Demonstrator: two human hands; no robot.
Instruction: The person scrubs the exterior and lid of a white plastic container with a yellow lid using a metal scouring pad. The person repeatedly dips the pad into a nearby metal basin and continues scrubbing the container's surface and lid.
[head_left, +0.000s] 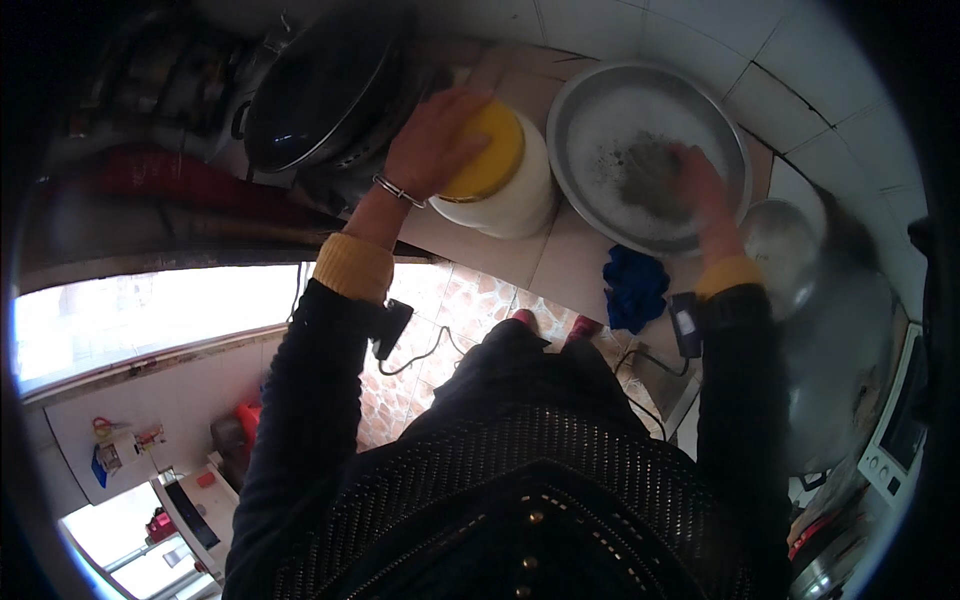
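Observation:
My left hand rests on the yellow lid of a white jar, its fingers spread over the lid's left side. To the jar's right stands a round metal basin of cloudy, sudsy liquid. My right hand is in the basin, its fingertips at a greyish scrubber or cloth; blur hides whether they grip it. A crumpled blue cloth lies at the counter's front edge, below the basin.
A dark oval pan or lid stands left of the jar. Right of the basin are a transparent bowl or lid and a large grey rounded surface. A tiled wall rises behind. Cables hang near both forearms.

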